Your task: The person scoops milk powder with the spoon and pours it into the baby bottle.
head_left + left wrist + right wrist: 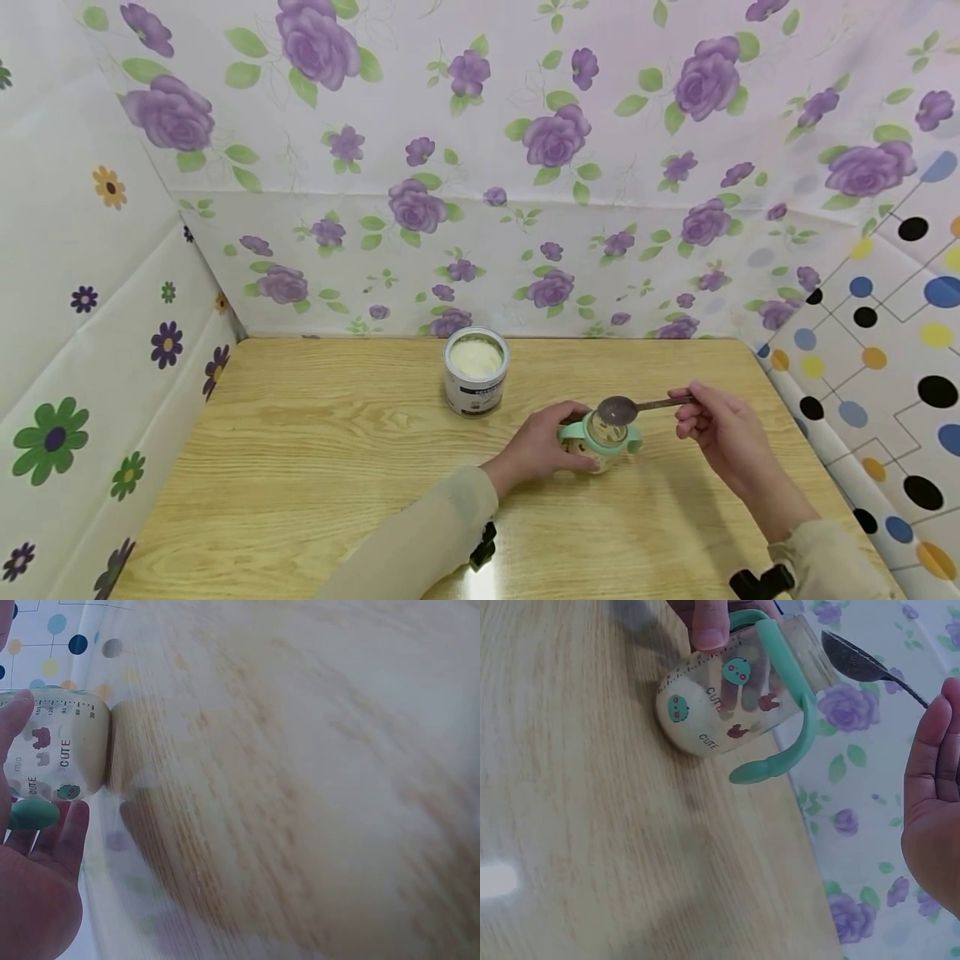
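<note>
We curl our left hand (542, 442) round the bottle (603, 443), which stands on the table (337, 442). With our right hand (727, 433) we pinch the spoon (618, 410) by its handle, its bowl just above the bottle's mouth. The open can (474, 396) stands beyond the bottle, to its left.

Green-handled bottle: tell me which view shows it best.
The right wrist view: it shows the bottle large, from neck to base. The head view shows it small, from above, partly behind the spoon; the left wrist view crops its top.
</note>
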Demonstrator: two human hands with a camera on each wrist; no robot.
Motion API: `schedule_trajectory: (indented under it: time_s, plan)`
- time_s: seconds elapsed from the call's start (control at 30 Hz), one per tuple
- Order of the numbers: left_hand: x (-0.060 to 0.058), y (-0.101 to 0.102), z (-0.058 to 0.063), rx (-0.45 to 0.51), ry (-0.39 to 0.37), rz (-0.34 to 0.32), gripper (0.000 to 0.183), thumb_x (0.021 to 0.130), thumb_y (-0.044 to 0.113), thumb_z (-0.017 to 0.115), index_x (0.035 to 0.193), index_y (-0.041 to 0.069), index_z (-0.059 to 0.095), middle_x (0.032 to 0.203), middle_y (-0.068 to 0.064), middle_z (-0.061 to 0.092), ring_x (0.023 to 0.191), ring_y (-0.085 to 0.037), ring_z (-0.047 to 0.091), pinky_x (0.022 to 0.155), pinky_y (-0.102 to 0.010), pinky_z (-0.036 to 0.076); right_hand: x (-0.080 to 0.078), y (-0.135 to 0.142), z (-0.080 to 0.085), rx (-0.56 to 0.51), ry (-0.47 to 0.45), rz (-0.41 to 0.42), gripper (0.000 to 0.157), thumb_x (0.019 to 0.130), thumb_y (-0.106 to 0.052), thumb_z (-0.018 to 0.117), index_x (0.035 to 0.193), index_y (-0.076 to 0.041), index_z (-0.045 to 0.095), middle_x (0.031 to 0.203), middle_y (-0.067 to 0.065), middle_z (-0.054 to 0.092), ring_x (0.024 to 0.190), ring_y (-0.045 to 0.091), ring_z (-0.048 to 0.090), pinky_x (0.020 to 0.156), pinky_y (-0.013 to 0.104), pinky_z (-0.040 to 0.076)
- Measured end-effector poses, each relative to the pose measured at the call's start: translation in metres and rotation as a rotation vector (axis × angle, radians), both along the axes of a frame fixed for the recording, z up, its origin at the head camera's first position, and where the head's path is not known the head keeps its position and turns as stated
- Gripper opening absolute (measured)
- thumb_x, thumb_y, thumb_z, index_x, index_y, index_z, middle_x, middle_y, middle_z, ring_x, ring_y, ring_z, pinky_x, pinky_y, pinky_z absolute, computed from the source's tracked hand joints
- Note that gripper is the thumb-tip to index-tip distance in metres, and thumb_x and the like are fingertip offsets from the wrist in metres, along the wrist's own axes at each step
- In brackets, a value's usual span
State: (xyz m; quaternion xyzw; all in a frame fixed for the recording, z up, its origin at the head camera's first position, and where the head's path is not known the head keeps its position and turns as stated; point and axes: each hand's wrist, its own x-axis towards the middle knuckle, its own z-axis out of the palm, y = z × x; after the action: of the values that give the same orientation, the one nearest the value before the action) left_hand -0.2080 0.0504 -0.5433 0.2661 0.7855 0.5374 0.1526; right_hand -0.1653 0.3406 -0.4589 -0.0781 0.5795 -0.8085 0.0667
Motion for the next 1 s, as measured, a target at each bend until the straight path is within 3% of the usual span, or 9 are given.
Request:
schedule_trajectory:
  time_s: [0.2,0.33,0.5,0.63,0.83,1.0]
  plan:
    - [0.0,-0.001,0.001,-0.01,0.006,0.001,0.08,0.081,0.033,0.097,0.15,0.025,0.058,0.139,0.016,0.063,0.128,-0.005,0.058,0.114,-0.031,0.048,0.0,0.001,-0.005,-0.118,-0.079,0.014,0.045,0.119,-0.019,0.039,0.111,0.0,0.079,0.086,0.003,0.078,0.073,0.011,0.074,0.07,0.023,0.064]
    - [0.001,-0.004,0.008,-0.009,0.008,-0.02,0.093,0.08,0.035,0.098,0.158,0.026,0.05,0.151,0.009,0.056,0.139,-0.012,0.053,0.118,-0.032,0.045,0.0,0.002,-0.006,-0.194,-0.109,0.024,0.048,0.119,-0.02,0.037,0.111,0.001,0.079,0.087,0.004,0.078,0.074,0.012,0.074,0.072,0.023,0.064]
    - [0.001,-0.014,0.03,-0.027,0.054,-0.066,0.098,0.082,0.037,0.096,0.163,0.023,0.043,0.157,0.002,0.052,0.145,-0.022,0.05,0.119,-0.028,0.045,-0.004,0.002,-0.005,-0.302,-0.138,0.063,0.051,0.119,-0.02,0.033,0.113,0.003,0.078,0.089,0.006,0.078,0.076,0.014,0.075,0.075,0.024,0.064]
    - [0.004,-0.028,0.048,-0.075,0.102,-0.098,0.099,0.083,0.041,0.095,0.164,0.026,0.042,0.156,0.006,0.051,0.144,-0.019,0.05,0.118,-0.027,0.044,-0.004,0.004,-0.005,-0.36,-0.167,0.082,0.052,0.12,-0.021,0.032,0.113,0.003,0.078,0.09,0.007,0.078,0.077,0.014,0.075,0.076,0.025,0.063]
    - [0.001,-0.062,0.079,-0.098,0.175,-0.114,0.094,0.083,0.035,0.095,0.162,0.024,0.045,0.156,0.003,0.052,0.142,-0.016,0.051,0.118,-0.03,0.045,-0.007,0.002,-0.004,-0.395,-0.182,0.097,0.052,0.119,-0.022,0.033,0.113,0.003,0.078,0.09,0.007,0.078,0.078,0.014,0.076,0.079,0.026,0.064]
    - [-0.004,-0.095,0.105,-0.117,0.249,-0.11,0.091,0.084,0.031,0.096,0.16,0.017,0.048,0.157,-0.002,0.053,0.142,-0.022,0.052,0.118,-0.034,0.047,-0.009,-0.003,-0.005,-0.415,-0.194,0.124,0.054,0.12,-0.023,0.032,0.113,0.004,0.078,0.09,0.008,0.079,0.078,0.015,0.076,0.078,0.026,0.064]
